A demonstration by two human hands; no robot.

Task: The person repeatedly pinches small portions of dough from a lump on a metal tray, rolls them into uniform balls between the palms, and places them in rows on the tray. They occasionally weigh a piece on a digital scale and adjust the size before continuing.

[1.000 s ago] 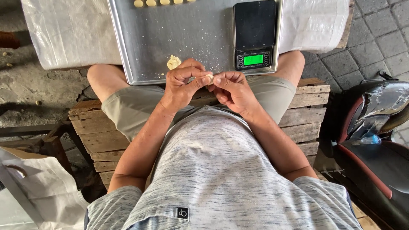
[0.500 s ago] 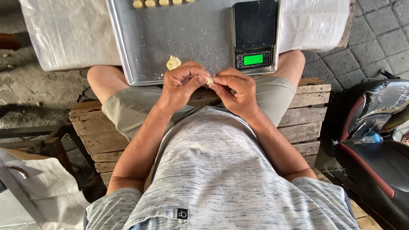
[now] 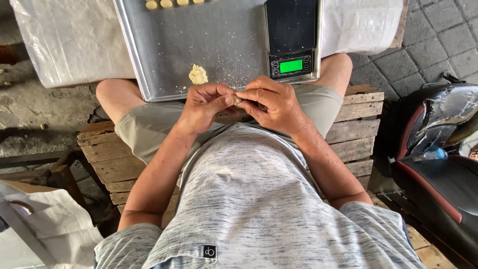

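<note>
Person seated on a wooden pallet [image 3: 358, 134], metal tray [image 3: 224, 50] pulled up over the knees so work stays within easy reach. Both hands meet just below the tray's near edge. Left hand [image 3: 204, 107] and right hand [image 3: 271, 102] have fingers closed on one small pale dough bit [image 3: 238, 100], pinched between the fingertips of both, mostly hidden. Held over the lap, likely so it can be shaped without sticking to the surface. A dough lump [image 3: 198, 74] lies on the tray just beyond the left hand. Scale [image 3: 292, 40] sits on the tray's right corner, green display lit. Finished pieces [image 3: 167, 4] lined along the far edge, well apart from the crumbs.
</note>
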